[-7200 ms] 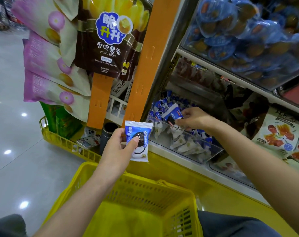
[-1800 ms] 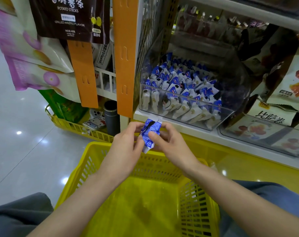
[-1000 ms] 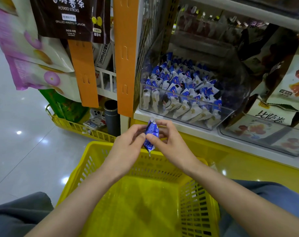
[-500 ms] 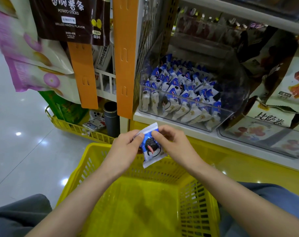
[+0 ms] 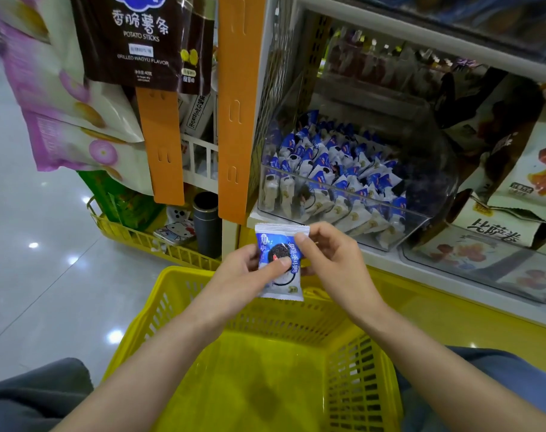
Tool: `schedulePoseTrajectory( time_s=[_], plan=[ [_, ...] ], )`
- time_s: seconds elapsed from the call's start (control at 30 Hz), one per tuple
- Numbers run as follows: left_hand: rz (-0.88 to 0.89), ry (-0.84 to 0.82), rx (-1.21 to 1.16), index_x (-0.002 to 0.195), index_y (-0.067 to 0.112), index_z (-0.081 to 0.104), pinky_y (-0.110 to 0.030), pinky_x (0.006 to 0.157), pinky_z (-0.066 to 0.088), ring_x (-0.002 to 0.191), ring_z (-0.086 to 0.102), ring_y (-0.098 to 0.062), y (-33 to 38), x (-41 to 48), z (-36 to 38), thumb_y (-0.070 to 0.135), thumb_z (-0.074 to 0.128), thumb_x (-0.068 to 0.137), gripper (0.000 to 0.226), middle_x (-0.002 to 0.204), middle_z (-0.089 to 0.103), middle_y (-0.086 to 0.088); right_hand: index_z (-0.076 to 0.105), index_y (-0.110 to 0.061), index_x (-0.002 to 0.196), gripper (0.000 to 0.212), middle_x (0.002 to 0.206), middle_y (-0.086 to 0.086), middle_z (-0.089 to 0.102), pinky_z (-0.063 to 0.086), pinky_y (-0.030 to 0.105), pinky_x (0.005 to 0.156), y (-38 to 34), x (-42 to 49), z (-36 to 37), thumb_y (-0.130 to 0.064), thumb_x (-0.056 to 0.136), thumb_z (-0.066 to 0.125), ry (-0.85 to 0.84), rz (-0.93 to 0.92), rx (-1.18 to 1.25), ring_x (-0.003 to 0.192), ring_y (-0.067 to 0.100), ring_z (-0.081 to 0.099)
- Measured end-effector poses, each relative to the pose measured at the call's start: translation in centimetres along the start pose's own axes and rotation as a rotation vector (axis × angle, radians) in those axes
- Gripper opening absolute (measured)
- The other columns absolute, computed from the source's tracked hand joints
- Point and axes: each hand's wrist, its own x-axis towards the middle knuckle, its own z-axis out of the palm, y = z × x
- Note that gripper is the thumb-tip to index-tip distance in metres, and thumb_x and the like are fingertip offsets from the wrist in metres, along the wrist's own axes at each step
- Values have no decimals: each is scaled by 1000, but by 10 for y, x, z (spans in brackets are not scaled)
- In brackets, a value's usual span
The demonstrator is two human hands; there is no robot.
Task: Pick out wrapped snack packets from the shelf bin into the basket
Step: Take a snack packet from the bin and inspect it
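Shop aisle with a glossy grey floor (image 5: 31, 275) and a snack shelf (image 5: 390, 258) straight ahead; at the centre, one wrapped snack packet (image 5: 276, 249), blue and white with a dark round biscuit pictured on it, is held upright between two bare hands; the left hand (image 5: 240, 275) pinches its lower left side, thumb pressed on the front and fingers curled behind; the right hand (image 5: 334, 260) pinches its upper right edge between thumb and bent fingers; directly below both hands sits a yellow plastic basket (image 5: 265, 385), its mesh walls visible and the packet above its far rim; just beyond the right hand, on the shelf, a clear bin (image 5: 427, 169) holds a heap of matching packets (image 5: 327, 169); right of that hand lie larger printed snack bags (image 5: 515, 169); above the left hand an orange strip (image 5: 234, 104) runs up the shelf post; further left of it hang a brown potato sticks bag (image 5: 140, 42) and pink-and-white bags (image 5: 62, 104); a dark cylinder (image 5: 206, 222) stands just left of the left hand, beside a low yellow wire rack (image 5: 159, 244).
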Motion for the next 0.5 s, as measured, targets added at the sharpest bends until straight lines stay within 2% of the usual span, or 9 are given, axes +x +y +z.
schedulePoseTrajectory(
  time_s=[0.1,0.2,0.27,0.33,0.4,0.43,0.5],
  plan=[
    [55,43,4,110,17,60,-10,61,49,80,68,0,4,0,0,21,63,85,26,96,71,3,59,-14,82,15,76,-4,64,53,19,60,-6,1,-4,-13,94,50,-58,-65,-2,72,4,64],
    [99,73,-5,107,19,60,-9,61,47,79,66,3,6,1,0,19,62,86,22,96,71,4,60,-28,91,15,88,-6,66,54,23,73,-16,5,-13,-17,92,51,-42,-190,-187,84,7,64],
    [114,99,-27,105,20,61,-7,62,47,78,66,4,6,3,-2,19,61,87,18,95,71,7,59,-28,100,15,96,-7,66,52,23,80,-25,16,-25,-18,92,51,52,-275,-293,91,8,63],
    [116,121,-40,104,21,61,-7,64,47,81,66,3,7,4,-4,20,61,87,17,96,70,9,60,-23,106,17,98,-8,65,49,15,81,-34,37,-42,-17,93,52,180,-324,-363,91,6,61],
    [114,125,-51,105,22,60,-6,64,47,83,66,3,8,5,-5,21,60,88,17,98,70,8,62,-19,108,17,99,-8,63,44,7,77,-38,65,-57,-18,93,52,231,-273,-536,88,4,58],
    [112,124,-59,106,22,60,-6,63,46,83,66,3,9,5,-5,22,60,88,18,98,70,8,63,-19,108,18,100,-7,63,41,7,75,-38,79,-63,-21,93,53,204,-189,-631,88,5,56],
    [112,129,-72,109,21,58,-4,60,44,79,64,8,10,6,-6,23,59,89,21,97,69,9,65,-19,107,19,102,-4,64,40,18,80,-34,101,-70,-26,93,54,92,23,-720,91,8,56]
  ],
)
